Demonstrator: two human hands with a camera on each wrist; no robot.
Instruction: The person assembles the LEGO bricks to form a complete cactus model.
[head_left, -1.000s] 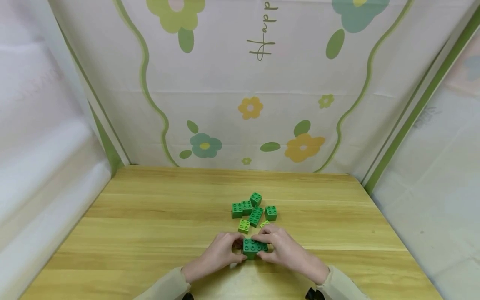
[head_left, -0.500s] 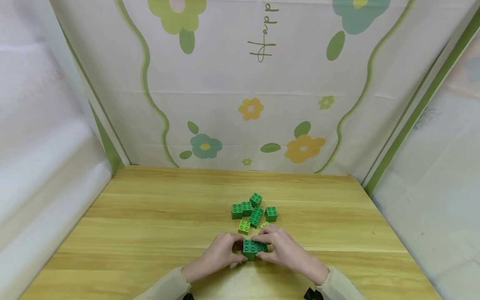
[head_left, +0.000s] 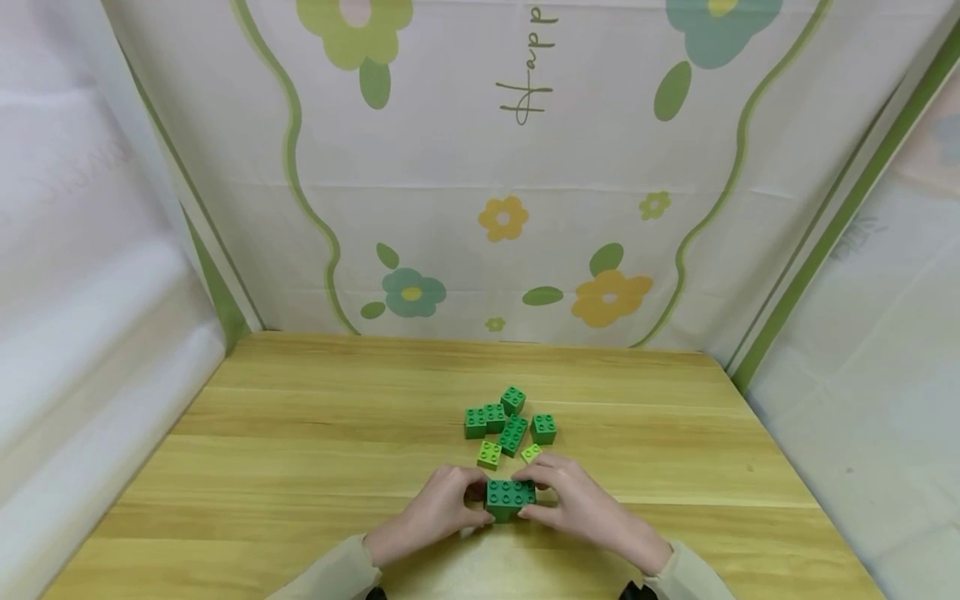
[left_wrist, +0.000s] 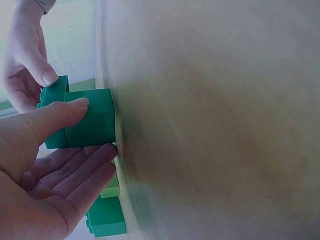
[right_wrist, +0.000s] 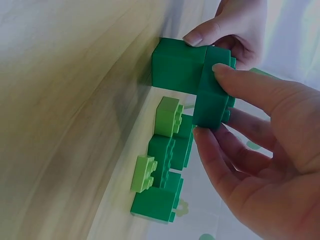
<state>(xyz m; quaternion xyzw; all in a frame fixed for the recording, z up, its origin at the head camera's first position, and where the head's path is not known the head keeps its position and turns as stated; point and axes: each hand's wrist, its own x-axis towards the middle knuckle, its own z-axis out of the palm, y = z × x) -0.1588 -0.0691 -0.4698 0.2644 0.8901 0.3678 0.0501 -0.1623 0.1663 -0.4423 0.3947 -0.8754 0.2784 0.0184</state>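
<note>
A long dark-green building brick point(head_left: 512, 493) sits on a taller green block point(right_wrist: 176, 67) on the table, its right end overhanging in the right wrist view. My left hand point(head_left: 446, 498) pinches the taller block, thumb point(left_wrist: 75, 111) on its near face and the fingers at the far side. With thumb and fingertips, my right hand point(head_left: 576, 500) grips the overhanging end of the long brick. Beyond the hands lie a lime-green brick point(head_left: 489, 454) and a second lime brick point(head_left: 531, 453), near the right fingers.
Several dark-green bricks lie farther back, among them a long one point(head_left: 513, 435) and a square one point(head_left: 543, 429). The wooden table point(head_left: 300, 433) ends at a flower-printed cloth wall point(head_left: 450, 167), with white cloth on both sides.
My right hand has shifted slightly to the right, baring more studs of the long brick and more of the lime brick behind. My left hand keeps its place.
</note>
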